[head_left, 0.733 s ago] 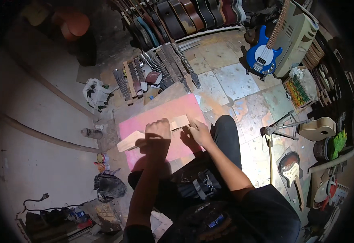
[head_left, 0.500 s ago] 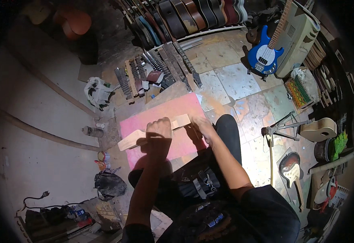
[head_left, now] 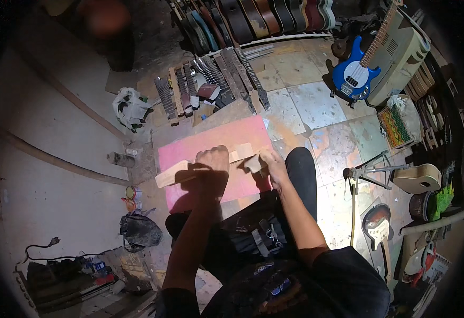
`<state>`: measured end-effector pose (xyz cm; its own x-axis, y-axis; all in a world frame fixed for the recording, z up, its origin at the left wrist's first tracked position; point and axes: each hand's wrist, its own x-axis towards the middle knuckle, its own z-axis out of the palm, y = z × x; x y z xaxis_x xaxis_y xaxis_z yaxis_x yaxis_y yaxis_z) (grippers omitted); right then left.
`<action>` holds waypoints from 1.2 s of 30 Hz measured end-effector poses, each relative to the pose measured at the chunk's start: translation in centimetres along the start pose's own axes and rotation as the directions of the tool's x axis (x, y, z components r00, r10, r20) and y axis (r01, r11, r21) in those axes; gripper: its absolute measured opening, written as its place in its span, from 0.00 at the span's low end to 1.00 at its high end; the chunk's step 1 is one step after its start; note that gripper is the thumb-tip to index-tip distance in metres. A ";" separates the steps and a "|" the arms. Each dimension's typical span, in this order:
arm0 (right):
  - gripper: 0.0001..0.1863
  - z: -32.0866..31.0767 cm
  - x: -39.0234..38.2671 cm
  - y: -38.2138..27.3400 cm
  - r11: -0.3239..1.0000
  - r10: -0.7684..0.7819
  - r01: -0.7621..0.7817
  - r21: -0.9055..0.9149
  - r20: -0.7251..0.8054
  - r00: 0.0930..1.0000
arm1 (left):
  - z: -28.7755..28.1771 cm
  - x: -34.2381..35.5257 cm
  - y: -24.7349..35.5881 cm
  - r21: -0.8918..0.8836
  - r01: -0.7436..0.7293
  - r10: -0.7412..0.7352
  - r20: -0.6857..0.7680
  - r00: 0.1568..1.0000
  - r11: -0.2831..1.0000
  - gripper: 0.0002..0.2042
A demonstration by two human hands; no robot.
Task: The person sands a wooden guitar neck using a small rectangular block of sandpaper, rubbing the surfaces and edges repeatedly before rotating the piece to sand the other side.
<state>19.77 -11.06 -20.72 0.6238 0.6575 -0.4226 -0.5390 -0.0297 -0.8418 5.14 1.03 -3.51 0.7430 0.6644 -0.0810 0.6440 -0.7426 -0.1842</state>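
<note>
Wood piece [head_left: 173, 174], long and pale, is above the pink board [head_left: 189, 146], with one end toward between eight and nine o'clock and the other toward between two and three. The left hand [head_left: 212, 159] is folded tightly over its middle, like a fist. The right hand [head_left: 273, 167], at three o'clock, pinches a pale sheet [head_left: 255, 164] just beside the wood; whether these two touch, I cannot tell. Counting from the board, guitar necks [head_left: 224, 74] lie at twelve o'clock, a white bag [head_left: 128, 110] at ten, two cans [head_left: 132, 198] at eight, and a blue guitar [head_left: 355, 74] stands at two, well apart.
</note>
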 end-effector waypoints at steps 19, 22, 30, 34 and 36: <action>0.10 5.1 -2.8 -1.8 0.996 0.047 -0.055 -0.072 -0.105 0.993 | -0.1 0.1 -0.5 -0.010 -0.043 0.042 -0.061 0.997 0.999 0.07; 0.10 5.3 -1.2 -1.6 0.999 0.048 -0.044 0.029 -0.165 0.985 | 0.1 0.2 -0.5 -0.014 -0.052 0.051 -0.100 0.994 0.999 0.07; 0.14 5.5 -1.6 -2.6 0.990 0.092 -0.106 -0.091 -0.142 0.986 | -0.4 0.1 -0.2 -0.001 -0.047 0.047 -0.086 0.995 0.999 0.08; 0.15 5.1 -0.3 -0.9 0.995 0.055 -0.068 -0.076 -0.158 0.986 | 0.9 0.5 -0.2 -0.014 -0.022 0.020 -0.141 0.990 1.000 0.08; 0.15 5.4 -0.5 -1.2 0.996 0.059 -0.071 -0.058 -0.180 0.982 | 0.8 0.5 -0.2 -0.002 -0.050 0.049 -0.180 0.982 0.999 0.08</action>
<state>17.00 -7.30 -17.71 0.6827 0.5081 -0.5252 -0.5479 -0.1197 -0.8280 5.21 1.55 -4.33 0.7944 0.6010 0.0876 0.6061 -0.7752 -0.1782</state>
